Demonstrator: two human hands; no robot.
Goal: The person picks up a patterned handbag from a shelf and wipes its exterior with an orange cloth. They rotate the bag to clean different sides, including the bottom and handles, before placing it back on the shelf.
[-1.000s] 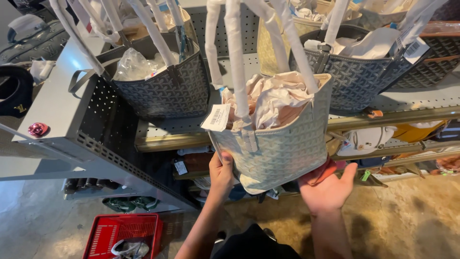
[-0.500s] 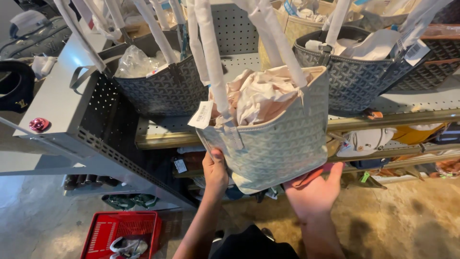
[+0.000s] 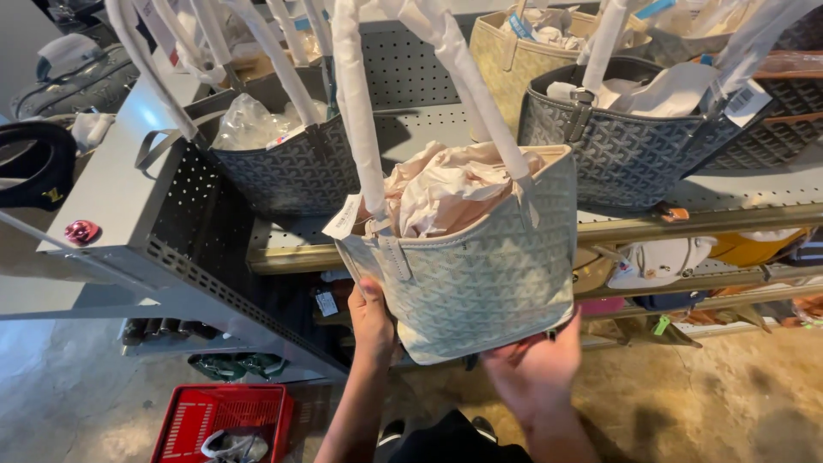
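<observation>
grey pegboard shelving with a brass-coloured front rail fills the background, above a mottled concrete floor. centre: a pale grey-green patterned tote bag, held up in front of the shelf edge, upright with a slight tilt. its two long handles, wrapped in white protective paper, rise out of the top of the view. the left hand presses against the bag's lower left side, thumb on the front panel; the right hand cups the base from beneath, fingers spread and closed on nothing but the bag's underside. judged step: the bag is being supported and inspected clear of the shelf; any further handling calls for keeping the base level so the filling stays in.

contents: crumpled peach tissue paper stuffs the held bag to its rim, and a white paper tag hangs at its left corner. on the shelf, a dark grey patterned tote holds clear plastic wrap; a second dark tote holds white paper; a tan tote stands behind. a red shopping basket on the floor holds a shoe-like item, unclear.
</observation>
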